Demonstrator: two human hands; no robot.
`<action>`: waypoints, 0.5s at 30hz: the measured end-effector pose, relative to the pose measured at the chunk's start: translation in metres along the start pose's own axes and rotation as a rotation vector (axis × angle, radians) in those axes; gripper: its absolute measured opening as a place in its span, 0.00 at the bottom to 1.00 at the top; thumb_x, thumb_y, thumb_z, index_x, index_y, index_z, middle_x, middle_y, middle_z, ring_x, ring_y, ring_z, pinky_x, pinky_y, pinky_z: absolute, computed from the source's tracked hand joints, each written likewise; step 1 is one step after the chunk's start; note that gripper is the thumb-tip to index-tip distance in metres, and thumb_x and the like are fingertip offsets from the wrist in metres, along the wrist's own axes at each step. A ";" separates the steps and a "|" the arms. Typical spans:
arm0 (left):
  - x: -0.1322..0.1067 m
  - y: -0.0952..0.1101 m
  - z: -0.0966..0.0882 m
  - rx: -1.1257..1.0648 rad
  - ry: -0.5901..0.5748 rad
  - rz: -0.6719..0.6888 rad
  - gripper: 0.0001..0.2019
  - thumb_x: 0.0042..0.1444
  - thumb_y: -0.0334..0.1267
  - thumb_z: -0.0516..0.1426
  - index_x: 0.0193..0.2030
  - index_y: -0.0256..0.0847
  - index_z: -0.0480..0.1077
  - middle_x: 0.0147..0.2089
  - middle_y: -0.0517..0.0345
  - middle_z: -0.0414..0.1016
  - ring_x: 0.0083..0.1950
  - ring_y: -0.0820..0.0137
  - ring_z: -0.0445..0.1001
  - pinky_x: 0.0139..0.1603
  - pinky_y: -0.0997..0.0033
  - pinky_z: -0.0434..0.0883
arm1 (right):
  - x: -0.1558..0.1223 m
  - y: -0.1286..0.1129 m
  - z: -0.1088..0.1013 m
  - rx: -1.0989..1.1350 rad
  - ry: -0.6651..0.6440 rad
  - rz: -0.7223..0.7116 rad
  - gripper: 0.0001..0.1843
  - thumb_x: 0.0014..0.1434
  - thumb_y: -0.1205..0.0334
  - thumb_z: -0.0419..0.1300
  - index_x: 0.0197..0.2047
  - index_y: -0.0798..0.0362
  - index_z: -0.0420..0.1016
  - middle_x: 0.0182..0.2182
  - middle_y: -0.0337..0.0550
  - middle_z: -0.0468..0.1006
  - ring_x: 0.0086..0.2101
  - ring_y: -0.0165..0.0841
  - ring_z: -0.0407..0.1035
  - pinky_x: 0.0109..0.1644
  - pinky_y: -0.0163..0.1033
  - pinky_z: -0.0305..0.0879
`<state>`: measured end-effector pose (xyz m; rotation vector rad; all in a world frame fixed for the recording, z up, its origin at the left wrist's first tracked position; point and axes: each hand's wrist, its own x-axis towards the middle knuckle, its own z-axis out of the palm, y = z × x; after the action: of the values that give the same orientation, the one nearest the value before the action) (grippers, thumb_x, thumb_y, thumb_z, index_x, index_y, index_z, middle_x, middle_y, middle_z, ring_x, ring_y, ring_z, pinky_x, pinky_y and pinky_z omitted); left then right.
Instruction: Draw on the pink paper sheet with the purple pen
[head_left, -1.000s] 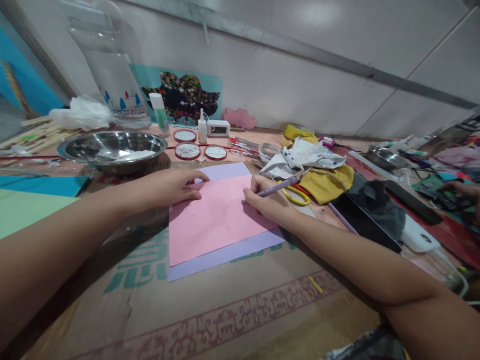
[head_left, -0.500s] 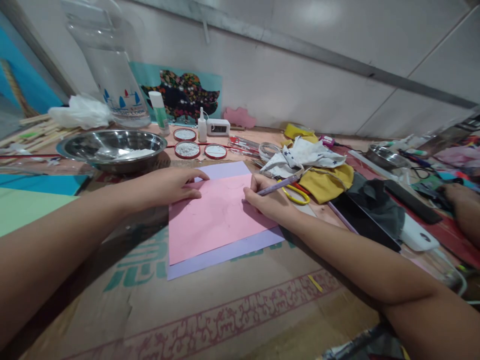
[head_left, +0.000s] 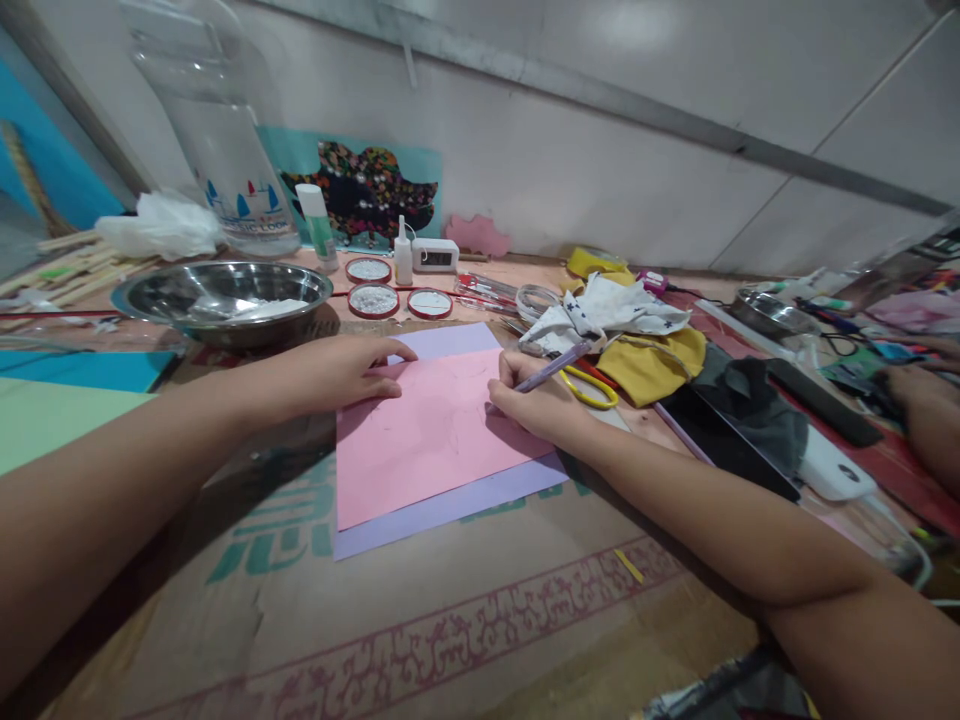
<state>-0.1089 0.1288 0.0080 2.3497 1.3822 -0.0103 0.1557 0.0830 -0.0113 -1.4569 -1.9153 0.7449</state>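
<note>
A pink sheet of paper (head_left: pixel 420 450) lies over a lilac sheet (head_left: pixel 450 510) on the cardboard. Faint marks show on the pink one. My left hand (head_left: pixel 352 370) rests on its upper left edge, thumb and fingers apart, holding nothing. A purple pen (head_left: pixel 551 368) is pinched in my right hand (head_left: pixel 529 395), its tip down at the right part of the pink sheet. Just beyond that hand are scissors with yellow handles (head_left: pixel 592 388), partly covered by cloth.
Left of the paper stands a steel bowl (head_left: pixel 225 300), with a glue stick (head_left: pixel 316 220) and a small white bottle (head_left: pixel 403 255) behind. Bundled cloth (head_left: pixel 622 315) and a dark tablet (head_left: pixel 724 440) lie to the right. Another person's hand (head_left: pixel 926 400) is at the far right.
The pen has tilted a little more upright in my right hand, its tip still near the same spot. My left hand stays put. The other person's hand at the right has shifted.
</note>
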 end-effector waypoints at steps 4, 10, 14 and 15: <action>0.000 -0.002 0.001 0.005 0.004 0.001 0.31 0.56 0.57 0.55 0.64 0.51 0.67 0.58 0.50 0.77 0.54 0.56 0.76 0.50 0.63 0.70 | 0.000 -0.001 0.000 -0.011 -0.003 -0.009 0.14 0.52 0.65 0.56 0.21 0.49 0.53 0.17 0.31 0.61 0.21 0.27 0.58 0.26 0.35 0.52; 0.000 0.000 0.000 0.018 0.002 0.002 0.30 0.56 0.55 0.55 0.64 0.50 0.67 0.57 0.49 0.77 0.52 0.56 0.77 0.49 0.64 0.69 | -0.001 -0.001 -0.001 -0.011 -0.022 0.006 0.14 0.50 0.65 0.56 0.21 0.49 0.53 0.17 0.31 0.61 0.21 0.27 0.59 0.25 0.35 0.51; -0.001 0.002 -0.001 0.012 0.002 0.002 0.30 0.56 0.54 0.54 0.64 0.50 0.67 0.57 0.49 0.77 0.53 0.55 0.77 0.50 0.63 0.69 | -0.001 -0.001 -0.003 -0.019 -0.040 0.013 0.13 0.50 0.64 0.56 0.21 0.49 0.53 0.17 0.32 0.62 0.22 0.28 0.59 0.25 0.34 0.51; -0.001 0.002 -0.001 0.014 0.002 0.000 0.30 0.56 0.54 0.54 0.64 0.49 0.67 0.58 0.49 0.77 0.53 0.55 0.77 0.50 0.62 0.69 | -0.001 -0.002 -0.003 -0.023 -0.042 0.011 0.14 0.50 0.64 0.56 0.21 0.49 0.53 0.17 0.31 0.62 0.21 0.28 0.59 0.25 0.34 0.51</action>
<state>-0.1078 0.1270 0.0102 2.3617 1.3875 -0.0182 0.1572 0.0815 -0.0085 -1.4773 -1.9550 0.7666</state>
